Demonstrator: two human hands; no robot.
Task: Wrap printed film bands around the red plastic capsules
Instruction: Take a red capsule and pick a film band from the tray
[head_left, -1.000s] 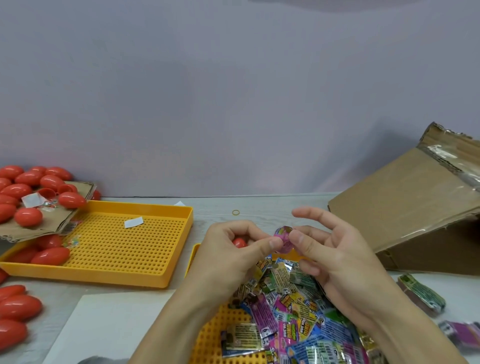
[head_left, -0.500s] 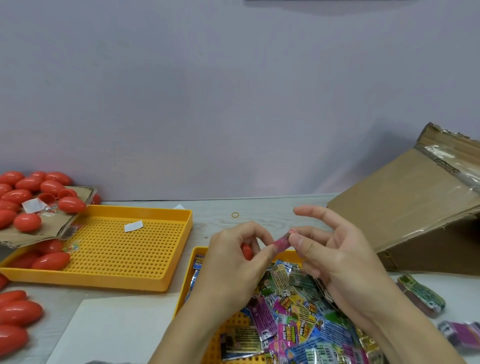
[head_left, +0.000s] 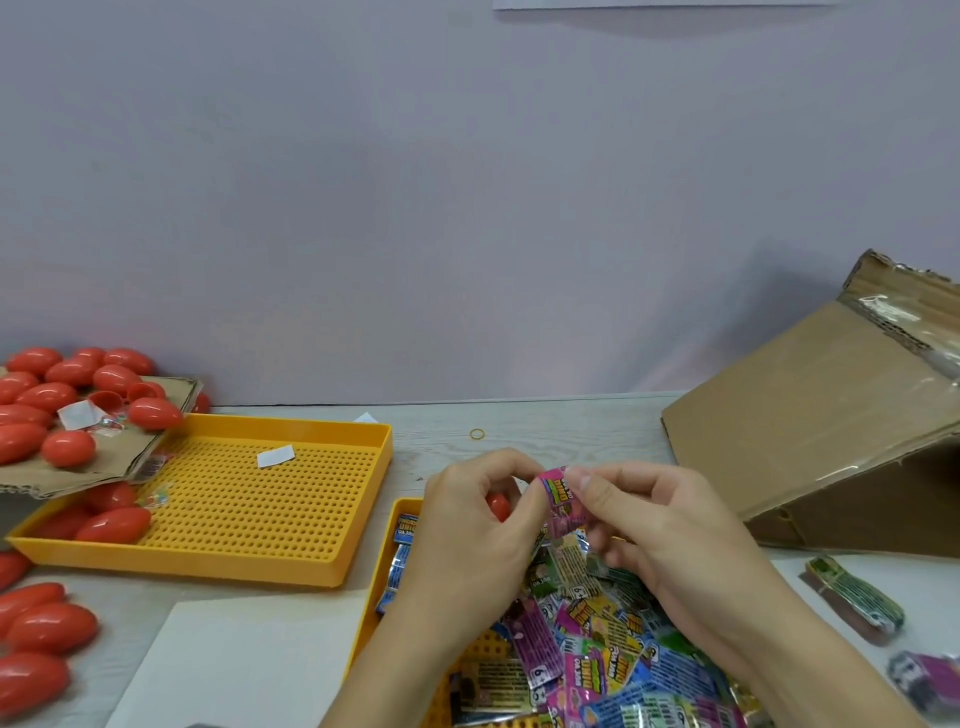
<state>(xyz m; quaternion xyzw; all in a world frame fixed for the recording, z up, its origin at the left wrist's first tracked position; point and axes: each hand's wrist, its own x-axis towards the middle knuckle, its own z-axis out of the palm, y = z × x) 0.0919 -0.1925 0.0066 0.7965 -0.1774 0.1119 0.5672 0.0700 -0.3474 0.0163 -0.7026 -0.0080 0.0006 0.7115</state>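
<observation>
My left hand (head_left: 475, 525) grips a red capsule (head_left: 497, 506), of which only a small part shows between the fingers. My right hand (head_left: 660, 525) pinches a pink printed film band (head_left: 563, 499) at its top edge, right beside the capsule; the left thumb also touches the band. Below both hands a yellow tray (head_left: 400, 519) holds a heap of loose printed bands (head_left: 587, 634). More red capsules (head_left: 67, 395) are piled on a piece of cardboard at the far left, and others (head_left: 41, 629) lie on the table at the lower left.
A second yellow perforated tray (head_left: 260, 499) stands left of centre with a few capsules in its left corner. A tilted cardboard box (head_left: 810, 415) fills the right. Bundled bands (head_left: 857, 597) lie at the right edge. A white sheet (head_left: 234, 660) lies in front.
The band, first bunched between the fingertips, is now spread open and pink side up. My right fingers have curled in, and both hands have dropped slightly toward the tray.
</observation>
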